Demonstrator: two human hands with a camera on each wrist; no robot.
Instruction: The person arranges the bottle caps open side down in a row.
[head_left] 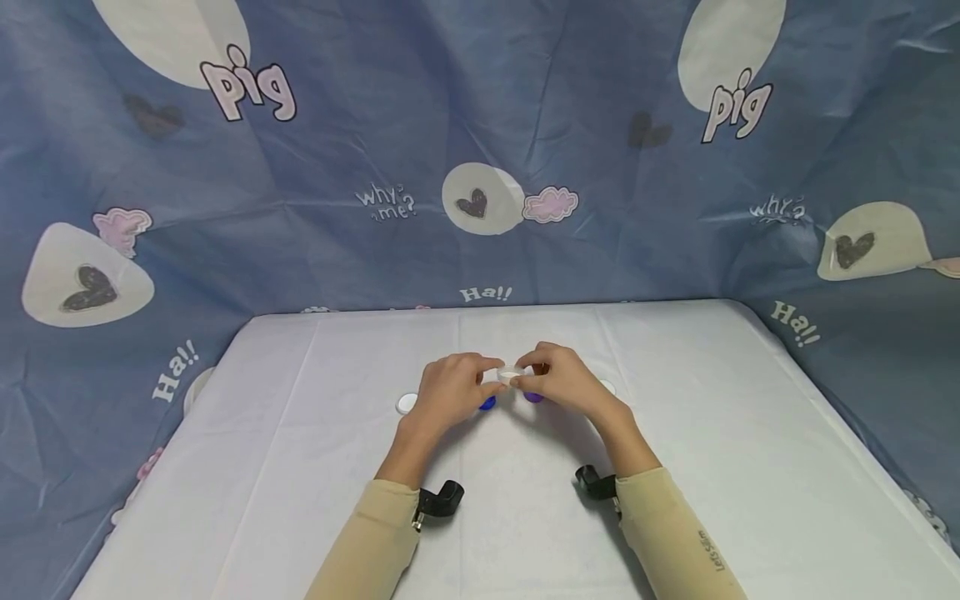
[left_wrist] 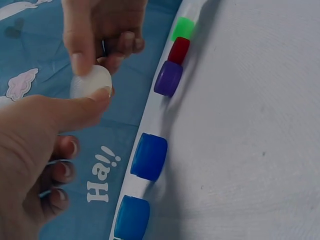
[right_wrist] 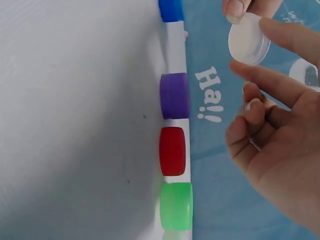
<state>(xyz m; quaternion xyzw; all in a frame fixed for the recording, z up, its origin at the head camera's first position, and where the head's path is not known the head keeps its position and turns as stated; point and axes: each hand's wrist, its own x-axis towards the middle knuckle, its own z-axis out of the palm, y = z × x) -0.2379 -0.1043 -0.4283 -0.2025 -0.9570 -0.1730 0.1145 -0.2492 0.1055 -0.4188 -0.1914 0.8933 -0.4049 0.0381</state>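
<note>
Between both hands, raised over the white table [head_left: 480,517], is a white translucent bottle cap [head_left: 511,374] with a ribbed side. The left hand [head_left: 452,387] pinches its edge between thumb and fingertips, with the other fingers loosely bent. From the opposite side the right hand [head_left: 564,379] grips the rim with thumb and index finger. In the right wrist view the cap's flat round face [right_wrist: 246,40] shows. A purple cap [right_wrist: 175,96], a red cap [right_wrist: 172,151] and a green cap [right_wrist: 176,206] stand in a row below the hands.
Two blue caps, a nearer one [left_wrist: 132,218] and a farther one [left_wrist: 149,157], continue the row on the left. A white cap [head_left: 407,403] lies outside the left hand, another white cap [head_left: 608,387] behind the right wrist. Blue printed cloth [head_left: 322,167] hangs behind the table.
</note>
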